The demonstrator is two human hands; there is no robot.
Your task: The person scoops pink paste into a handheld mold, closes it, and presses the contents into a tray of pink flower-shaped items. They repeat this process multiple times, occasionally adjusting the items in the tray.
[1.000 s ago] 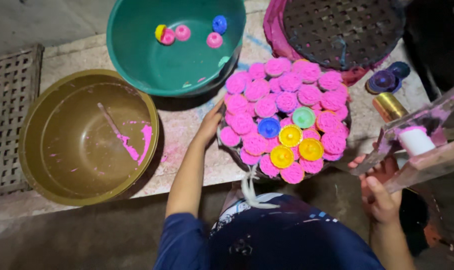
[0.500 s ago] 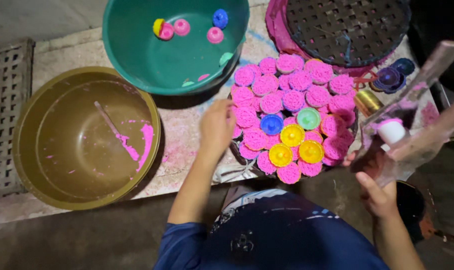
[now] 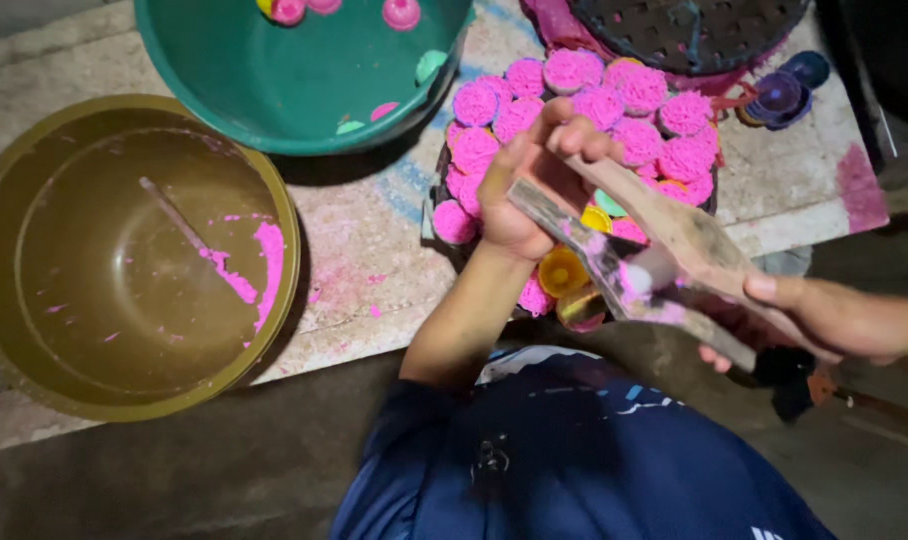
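Note:
My left hand (image 3: 527,180) grips the top edge of a clear plastic bag (image 3: 646,262) that holds a white cup and pink powder. My right hand (image 3: 822,318) holds the bag's lower end from the right. The bag hangs over a round dark tray (image 3: 440,178) packed with several pink moulded powder cakes (image 3: 574,70), plus a yellow cake (image 3: 562,270) near my left wrist.
An olive basin (image 3: 134,255) with a stick and pink powder smears sits at the left. A green basin (image 3: 304,70) with a few coloured moulds stands behind it. A dark perforated lid (image 3: 689,30) on a pink basin and purple caps (image 3: 779,95) lie at the back right.
My left hand left the tray's edge and rose to grasp the bag's top. My right hand brought the bag in from the right, over the tray. The camera moved closer.

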